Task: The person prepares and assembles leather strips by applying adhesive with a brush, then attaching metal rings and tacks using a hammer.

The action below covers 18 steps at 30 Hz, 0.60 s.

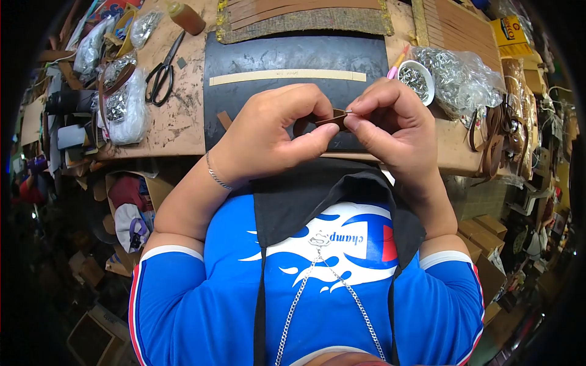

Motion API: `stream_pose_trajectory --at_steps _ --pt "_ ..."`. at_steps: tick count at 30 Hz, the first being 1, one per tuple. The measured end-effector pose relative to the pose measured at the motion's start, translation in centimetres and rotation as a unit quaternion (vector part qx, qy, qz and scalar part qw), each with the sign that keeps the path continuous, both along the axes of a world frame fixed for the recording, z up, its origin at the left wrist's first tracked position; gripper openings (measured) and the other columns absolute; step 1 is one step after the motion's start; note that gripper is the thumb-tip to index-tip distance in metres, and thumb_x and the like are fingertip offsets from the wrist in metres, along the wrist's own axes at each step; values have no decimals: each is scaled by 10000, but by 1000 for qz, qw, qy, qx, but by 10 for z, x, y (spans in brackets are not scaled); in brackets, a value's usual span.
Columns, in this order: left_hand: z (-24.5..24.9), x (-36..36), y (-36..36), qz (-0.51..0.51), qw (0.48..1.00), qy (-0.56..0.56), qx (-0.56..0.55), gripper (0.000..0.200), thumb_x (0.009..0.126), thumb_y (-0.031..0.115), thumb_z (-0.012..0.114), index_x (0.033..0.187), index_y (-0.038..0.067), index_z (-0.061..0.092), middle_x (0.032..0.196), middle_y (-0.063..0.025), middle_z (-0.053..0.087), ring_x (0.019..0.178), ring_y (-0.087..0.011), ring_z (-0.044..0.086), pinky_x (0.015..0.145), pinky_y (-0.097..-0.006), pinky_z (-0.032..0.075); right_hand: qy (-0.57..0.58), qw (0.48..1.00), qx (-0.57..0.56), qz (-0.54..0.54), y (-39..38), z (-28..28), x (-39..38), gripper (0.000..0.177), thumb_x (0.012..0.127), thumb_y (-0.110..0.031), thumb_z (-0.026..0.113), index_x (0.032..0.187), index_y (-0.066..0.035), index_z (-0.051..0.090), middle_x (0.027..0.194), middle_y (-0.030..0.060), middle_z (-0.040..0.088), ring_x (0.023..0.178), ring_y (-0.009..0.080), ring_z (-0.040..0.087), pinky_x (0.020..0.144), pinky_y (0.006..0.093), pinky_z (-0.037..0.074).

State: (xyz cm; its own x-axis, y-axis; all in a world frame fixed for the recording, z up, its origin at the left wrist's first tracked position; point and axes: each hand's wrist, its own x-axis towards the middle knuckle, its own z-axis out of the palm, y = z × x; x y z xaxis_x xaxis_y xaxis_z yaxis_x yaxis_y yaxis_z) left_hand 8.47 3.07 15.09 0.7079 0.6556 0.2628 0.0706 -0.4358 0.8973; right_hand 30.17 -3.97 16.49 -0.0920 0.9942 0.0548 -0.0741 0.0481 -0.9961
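A brown leather strap [330, 116] is bent into a loop between my two hands, above the dark work mat. My left hand [278, 125] is closed on it, pinching it between thumb and fingers. At the strap's end, thumb and forefinger of my right hand [397, 122] pinch together beside a small shiny metal piece [348, 111], whose exact kind I cannot make out. Part of the strap is hidden behind my left fingers. A pale measuring strip [287, 76] with faint writing lies across the black mat [244, 55] just beyond my hands.
Black-handled scissors [163, 73] lie on the left of the table. To the right stand a white bowl [429, 79] of metal fittings and a plastic bag [464, 76] of similar pieces. Leather strips [293, 12] lie at the back, near an amber bottle [187, 18].
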Motion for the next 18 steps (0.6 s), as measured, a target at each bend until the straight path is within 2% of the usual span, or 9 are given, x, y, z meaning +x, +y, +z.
stream_pose_trajectory --at_steps 2,4,5,7,8,10,11,13,18 --pt "1 -2 1 -4 1000 5 -5 135 880 31 737 930 11 613 837 -72 616 751 -165 574 683 -292 468 -13 999 30 -9 0 -2 -1 171 896 78 725 1032 -2 661 1007 33 664 938 94 662 851 251 548" --pt "-1 -4 3 3 999 26 -24 173 889 154 789 936 36 672 809 -65 639 761 -159 638 693 -289 495 -10 999 43 -14 0 -4 -1 173 894 80 729 1029 -4 661 1002 32 662 929 92 660 844 248 545" --pt "-1 -4 2 4 999 26 -24 173 889 154 789 936 36 672 809 -65 639 761 -159 638 693 -289 495 -7 998 55 -20 0 -4 -1 176 892 83 732 1027 -6 661 997 32 661 919 91 659 837 244 542" --pt "-1 -3 -2 27 992 -16 -124 145 924 38 745 1002 21 624 922 -43 625 818 -119 582 761 -262 488 -12 998 59 -26 0 -4 0 175 893 82 733 1024 -9 660 996 31 660 916 89 657 832 243 541" --pt "2 -1 -4 29 992 -17 -123 145 924 38 745 1002 21 624 922 -43 625 818 -119 582 761 -262 488 -17 997 64 -31 0 -4 0 175 893 81 735 1021 -12 658 996 31 659 913 87 656 827 241 540" --pt "13 2 -4 19 976 -46 -214 185 950 36 734 1113 4 655 1017 -33 649 893 -83 598 815 -254 503 -6 998 45 -31 -1 -3 0 175 894 79 737 1018 -14 657 997 32 658 915 86 656 822 240 539" --pt "15 1 -2 22 975 -46 -214 185 950 36 734 1113 4 655 1017 -33 649 893 -83 598 815 -254 503 5 999 26 -32 -1 -3 0 174 894 78 739 1014 -17 655 998 33 657 917 85 656 817 238 538" --pt "18 -1 2 -30 952 2 -303 259 964 44 732 1208 -16 665 1069 -34 679 949 -72 627 839 -246 521 8 999 19 -34 -2 -3 -1 175 894 78 739 1013 -18 653 1000 34 656 918 86 657 816 238 540" --pt "27 0 -2 -2 952 27 -304 249 968 66 748 1192 -22 682 1063 -34 709 951 -74 654 820 -226 534 5 999 32 -39 -2 -4 -1 173 894 81 734 1012 -14 651 999 38 650 919 91 660 818 239 545"
